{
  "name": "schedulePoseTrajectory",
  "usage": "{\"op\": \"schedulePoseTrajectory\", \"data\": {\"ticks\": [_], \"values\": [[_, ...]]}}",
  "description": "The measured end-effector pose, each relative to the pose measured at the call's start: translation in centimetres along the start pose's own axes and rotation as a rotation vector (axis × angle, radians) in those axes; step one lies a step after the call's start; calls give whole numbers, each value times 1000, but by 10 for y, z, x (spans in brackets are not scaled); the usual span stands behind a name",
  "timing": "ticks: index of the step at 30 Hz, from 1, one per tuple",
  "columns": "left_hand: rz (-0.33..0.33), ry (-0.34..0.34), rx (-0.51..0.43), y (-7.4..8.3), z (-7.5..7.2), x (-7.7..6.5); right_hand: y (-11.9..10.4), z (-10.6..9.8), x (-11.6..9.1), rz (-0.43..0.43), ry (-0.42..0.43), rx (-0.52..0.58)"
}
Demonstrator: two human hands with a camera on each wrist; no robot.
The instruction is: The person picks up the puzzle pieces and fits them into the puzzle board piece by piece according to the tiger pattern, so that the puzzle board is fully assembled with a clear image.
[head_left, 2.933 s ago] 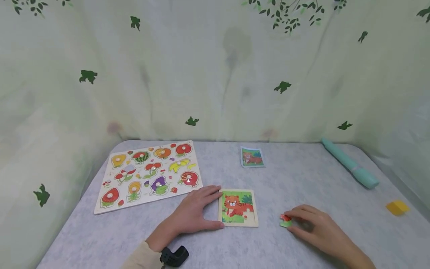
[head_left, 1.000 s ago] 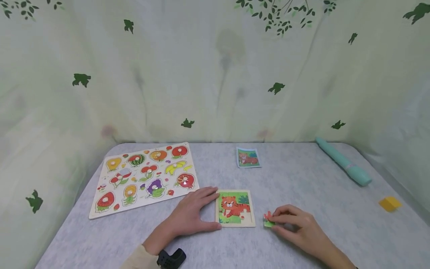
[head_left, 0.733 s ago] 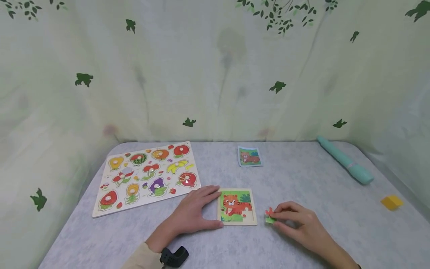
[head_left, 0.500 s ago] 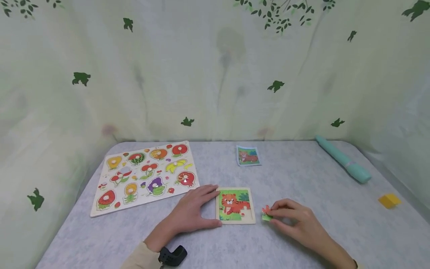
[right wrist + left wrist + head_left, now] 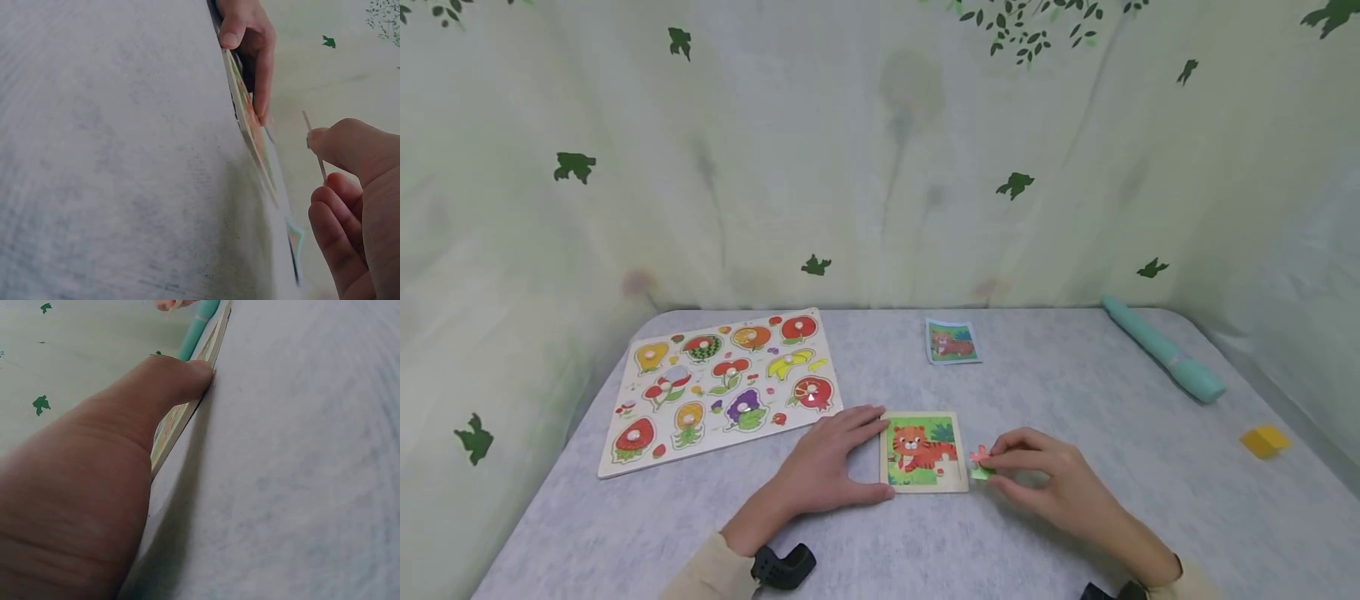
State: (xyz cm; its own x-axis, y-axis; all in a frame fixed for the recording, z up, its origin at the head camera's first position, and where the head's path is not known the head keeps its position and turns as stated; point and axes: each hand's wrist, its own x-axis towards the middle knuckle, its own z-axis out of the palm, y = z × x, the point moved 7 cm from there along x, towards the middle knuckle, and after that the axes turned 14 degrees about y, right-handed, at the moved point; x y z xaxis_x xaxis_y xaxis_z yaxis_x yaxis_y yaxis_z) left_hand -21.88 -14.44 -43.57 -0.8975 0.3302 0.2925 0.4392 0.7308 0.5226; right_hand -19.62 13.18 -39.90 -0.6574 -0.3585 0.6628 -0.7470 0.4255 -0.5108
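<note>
A small square wooden tiger jigsaw puzzle point(image 5: 922, 452) lies on the table with a bare gap at its lower right. Along its left edge, my left hand point(image 5: 827, 460) rests with the fingertips at the upper corner and the thumb at the lower one. The left wrist view shows that thumb point(image 5: 178, 381) against the frame's edge. Just right of the frame, my right hand point(image 5: 1048, 475) pinches a red and green puzzle piece point(image 5: 979, 463) between thumb and fingers. In the right wrist view the piece point(image 5: 321, 164) appears edge-on, apart from the board.
A board of fruit pieces point(image 5: 722, 387) lies at the left. A tiger picture card point(image 5: 952, 342) is behind the jigsaw. A teal rolled object point(image 5: 1165, 350) and a yellow block point(image 5: 1265, 442) sit at the right. A patterned curtain point(image 5: 865, 150) rises behind the table point(image 5: 1075, 375).
My right hand has moved left with the pinched piece, from well right of the puzzle to close beside its right edge. The left hand has stayed at the puzzle's left edge.
</note>
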Motion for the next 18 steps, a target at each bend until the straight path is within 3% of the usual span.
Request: {"op": "schedulePoseTrajectory", "data": {"ticks": [12, 18], "values": [[-11, 1, 7, -1, 0, 2, 3, 21, 13, 34, -45, 29], [-12, -4, 12, -2, 1, 0, 7, 34, 10, 78, -48, 46]]}}
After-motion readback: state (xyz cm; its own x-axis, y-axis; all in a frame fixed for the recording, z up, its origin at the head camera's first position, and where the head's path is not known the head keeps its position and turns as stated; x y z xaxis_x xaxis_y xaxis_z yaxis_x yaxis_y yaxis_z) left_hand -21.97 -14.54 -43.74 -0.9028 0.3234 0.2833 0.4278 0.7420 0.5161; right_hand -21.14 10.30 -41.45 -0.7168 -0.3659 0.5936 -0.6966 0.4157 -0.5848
